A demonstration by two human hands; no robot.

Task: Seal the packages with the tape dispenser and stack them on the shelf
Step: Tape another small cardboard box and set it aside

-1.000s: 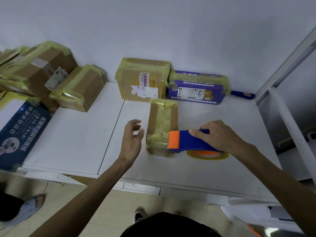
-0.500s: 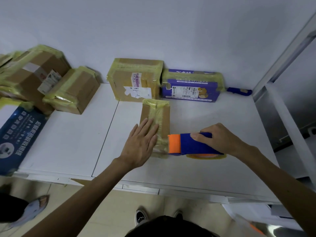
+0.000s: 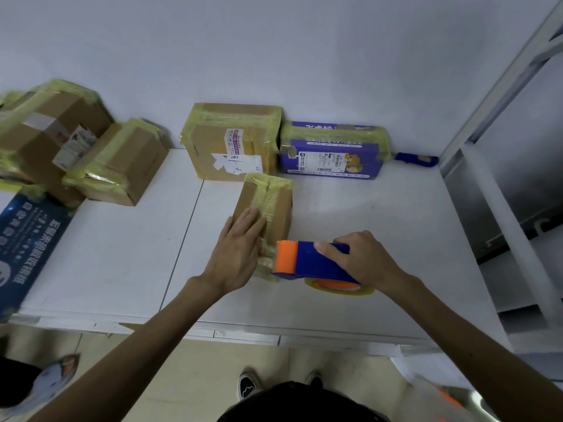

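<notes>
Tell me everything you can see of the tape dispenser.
The tape dispenser looks like blue plastic, with an orange head at the end toward the box and a roll of yellowish tape on an orange core beneath. It lies roughly level, low over the white surface, with its head at the near end of the small taped box. The right hand grips its body from above.

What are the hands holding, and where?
The right hand grips the blue-and-orange plastic tape dispenser by its blue body. The left hand lies flat on the small taped cardboard box.
</notes>
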